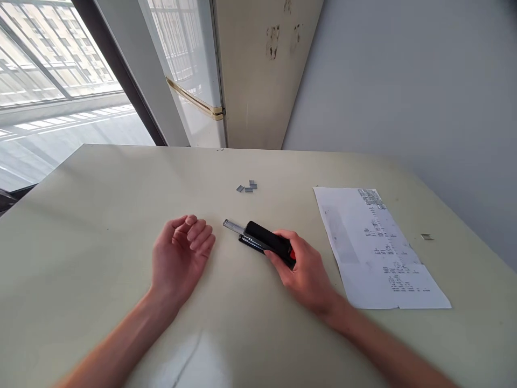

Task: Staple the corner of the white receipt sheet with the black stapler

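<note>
Black and red, the stapler (264, 242) lies mid-table gripped at its rear by my right hand (305, 272), its metal tray slid out, loose staples (247, 187) not yet loaded, while my left hand (180, 258) rests empty, fingers loosely curled.

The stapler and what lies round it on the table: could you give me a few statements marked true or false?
1. The right hand grips the black stapler. True.
2. The left hand holds the printed sheet. False: it rests empty on the table; the printed sheet lies to the right.
3. Loose staple strips lie beyond the stapler. True.
4. The stapler stands on the sheet. False: it is beside it, apart.
</note>
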`<state>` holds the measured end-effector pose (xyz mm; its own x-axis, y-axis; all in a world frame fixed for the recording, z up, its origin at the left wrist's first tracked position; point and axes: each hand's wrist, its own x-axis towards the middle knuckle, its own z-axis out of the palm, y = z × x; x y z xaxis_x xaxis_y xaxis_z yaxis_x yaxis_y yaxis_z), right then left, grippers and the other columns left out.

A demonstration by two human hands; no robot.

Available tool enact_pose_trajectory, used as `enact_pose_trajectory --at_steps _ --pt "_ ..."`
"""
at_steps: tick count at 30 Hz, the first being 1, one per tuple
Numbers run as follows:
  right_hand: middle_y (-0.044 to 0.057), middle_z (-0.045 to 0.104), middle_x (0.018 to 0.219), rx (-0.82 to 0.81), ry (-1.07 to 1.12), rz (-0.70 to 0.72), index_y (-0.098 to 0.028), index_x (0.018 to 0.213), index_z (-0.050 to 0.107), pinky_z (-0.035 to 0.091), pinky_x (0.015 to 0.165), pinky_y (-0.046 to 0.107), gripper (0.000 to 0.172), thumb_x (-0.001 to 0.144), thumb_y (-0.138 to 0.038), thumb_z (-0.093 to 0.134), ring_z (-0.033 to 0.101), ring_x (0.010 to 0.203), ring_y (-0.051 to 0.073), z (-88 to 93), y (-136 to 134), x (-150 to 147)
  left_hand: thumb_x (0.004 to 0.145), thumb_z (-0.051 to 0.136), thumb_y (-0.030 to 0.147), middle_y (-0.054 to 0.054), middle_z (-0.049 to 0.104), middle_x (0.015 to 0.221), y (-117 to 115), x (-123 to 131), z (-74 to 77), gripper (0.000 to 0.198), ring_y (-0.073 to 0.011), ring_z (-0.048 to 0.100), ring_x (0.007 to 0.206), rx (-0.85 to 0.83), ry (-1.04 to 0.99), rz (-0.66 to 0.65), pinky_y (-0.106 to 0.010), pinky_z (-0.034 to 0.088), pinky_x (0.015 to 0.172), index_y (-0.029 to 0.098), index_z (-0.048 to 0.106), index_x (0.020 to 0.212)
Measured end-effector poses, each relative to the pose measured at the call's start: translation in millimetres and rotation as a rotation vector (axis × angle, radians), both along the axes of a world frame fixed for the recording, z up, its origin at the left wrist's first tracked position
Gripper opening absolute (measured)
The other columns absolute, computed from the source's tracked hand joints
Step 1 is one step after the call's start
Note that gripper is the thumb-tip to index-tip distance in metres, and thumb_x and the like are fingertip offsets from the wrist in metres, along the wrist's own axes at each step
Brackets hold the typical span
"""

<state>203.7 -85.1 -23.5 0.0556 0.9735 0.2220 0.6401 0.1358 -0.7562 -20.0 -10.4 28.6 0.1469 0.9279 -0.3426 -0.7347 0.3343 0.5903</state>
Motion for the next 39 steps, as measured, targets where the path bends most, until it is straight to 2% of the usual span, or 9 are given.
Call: enact_pose_trajectory --at_steps 3,5,7,11,14,18,27,35,39 --pt "0.010 0.074 0.121 0.168 -0.039 0.011 -0.030 0.132 0.056 0.058 0.094 0.052 0.035 0.099 -0.035 0.066 0.069 0.115 0.032 5.8 0 1 0.089 0.064 0.022 0.005 0.032 0.064 -31 18 -4.2 0.026 -0.0080 0.036 0.050 -0.003 0.041 -0.151 -0.019 0.040 0.045 0.019 0.049 0.069" --pt "0.011 0.070 0.130 0.338 -0.047 0.107 -0.031 0.137 0.054 0.053 0.107 0.055 0.043 0.096 -0.028 0.068 0.061 0.132 0.033 11.8 -2 2 0.090 0.067 0.027 0.004 0.038 0.063 -49 29 -13.7 0.026 -0.0087 0.039 0.050 -0.004 0.043 -0.273 -0.021 0.040 0.046 0.019 0.053 0.070" --pt "0.010 0.070 0.129 0.440 -0.065 0.246 -0.033 0.137 0.055 0.052 0.109 0.054 0.046 0.094 -0.021 0.069 0.061 0.133 0.032 17.0 -4 2 0.092 0.068 0.034 0.001 0.052 0.068 -62 38 -23.5 0.024 -0.0118 0.051 0.058 -0.004 0.023 -0.368 -0.025 0.048 0.055 0.018 0.062 0.075" --pt "0.010 0.070 0.126 0.468 -0.136 0.418 -0.032 0.126 0.064 0.054 0.106 0.054 0.034 0.094 -0.027 0.072 0.064 0.128 0.032 20.3 -7 1 0.097 0.063 0.041 -0.009 0.072 0.093 -63 42 -31.9 0.027 -0.0225 0.069 0.087 -0.056 -0.062 -0.457 -0.034 0.055 0.078 0.017 0.075 0.096" --pt "0.015 0.065 0.138 0.431 -0.248 0.466 -0.027 0.126 0.067 0.050 0.112 0.058 0.034 0.095 -0.038 0.074 0.056 0.139 0.035 19.2 -6 2 0.099 0.058 0.045 -0.014 0.076 0.106 -54 38 -30.9 0.035 -0.0307 0.072 0.106 -0.052 -0.091 -0.526 -0.041 0.055 0.091 0.016 0.077 0.101" --pt "0.016 0.058 0.151 0.399 -0.380 0.461 -0.026 0.130 0.068 0.041 0.120 0.063 0.034 0.099 -0.040 0.071 0.044 0.150 0.035 20.9 -3 5 0.101 0.058 0.047 -0.015 0.076 0.119 -51 36 -29.9 0.036 -0.0346 0.068 0.121 0.022 -0.078 -0.553 -0.045 0.053 0.099 0.018 0.078 0.108" --pt "0.011 0.065 0.144 0.453 -0.434 0.422 -0.023 0.110 0.073 0.037 0.126 0.061 0.011 0.102 -0.028 0.067 0.044 0.150 0.030 30.6 -14 8 0.107 0.053 0.050 -0.012 0.071 0.133 -61 38 -27.4 0.041 -0.0326 0.057 0.136 0.172 -0.026 -0.669 -0.042 0.049 0.106 0.021 0.079 0.120" --pt "0.007 0.072 0.129 0.504 -0.411 0.339 -0.023 0.105 0.070 0.047 0.122 0.051 0.009 0.102 -0.016 0.064 0.058 0.137 0.025 32.1 -57 24 0.111 0.042 0.050 -0.012 0.058 0.154 -70 42 -32.4 0.049 -0.0339 0.049 0.145 0.290 -0.119 -1.002 -0.052 0.034 0.122 0.021 0.067 0.142" --pt "0.007 0.072 0.133 0.481 -0.452 0.219 -0.024 0.113 0.071 0.048 0.119 0.052 0.017 0.102 -0.014 0.064 0.060 0.135 0.026 43.0 -81 61 0.110 0.043 0.055 -0.014 0.055 0.158 -68 37 -38.6 0.053 -0.0368 0.047 0.148 0.360 -0.095 -1.047 -0.059 0.026 0.127 0.023 0.059 0.150"
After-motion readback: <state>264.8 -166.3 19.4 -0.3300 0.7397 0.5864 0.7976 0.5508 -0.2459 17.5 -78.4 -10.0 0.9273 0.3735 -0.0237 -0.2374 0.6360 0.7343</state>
